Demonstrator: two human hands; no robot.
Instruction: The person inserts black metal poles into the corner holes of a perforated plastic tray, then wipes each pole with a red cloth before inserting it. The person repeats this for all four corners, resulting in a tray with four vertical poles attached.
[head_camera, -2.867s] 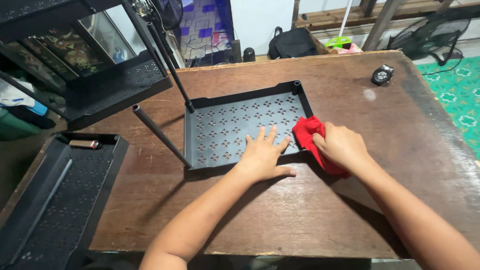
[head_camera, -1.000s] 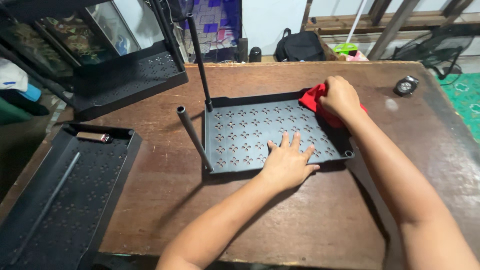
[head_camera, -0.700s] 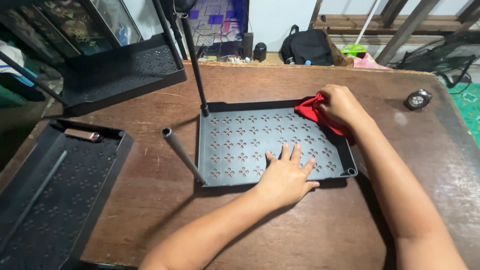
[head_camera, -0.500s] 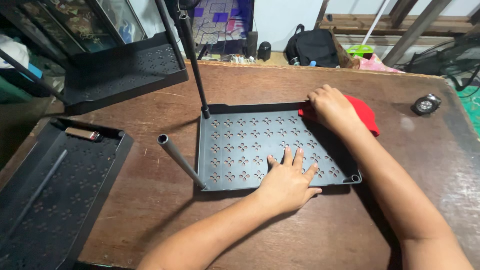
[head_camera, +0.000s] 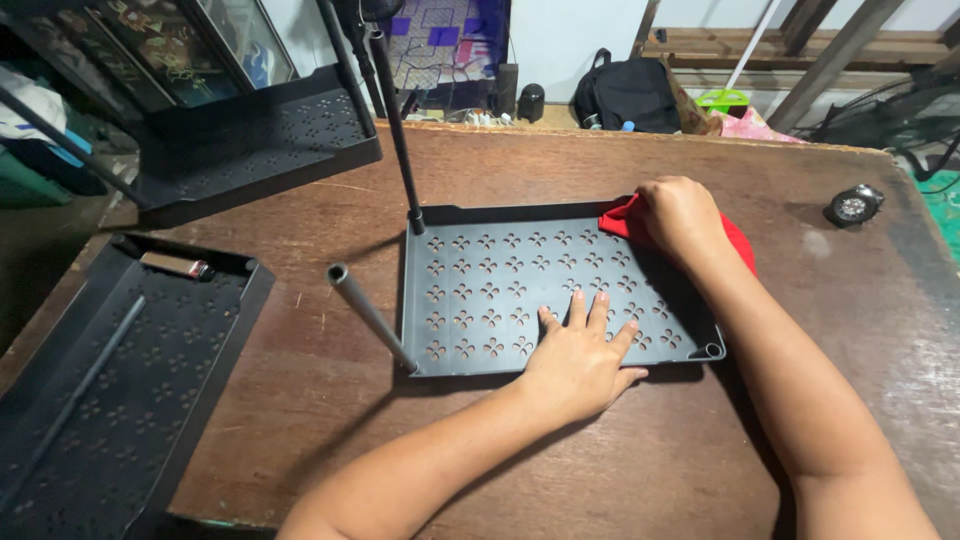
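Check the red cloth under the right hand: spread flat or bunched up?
Bunched. The red cloth is gathered under the right hand at the perforated black tray's far right corner, with crumpled edges poking out either side.

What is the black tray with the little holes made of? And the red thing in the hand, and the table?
The black tray looks like metal or hard plastic, matt, with neat punched holes; I can't tell which. The red thing under the right hand looks like soft cloth, since it bunches and folds. The table looks like dark varnished wood, with grain and worn patches.
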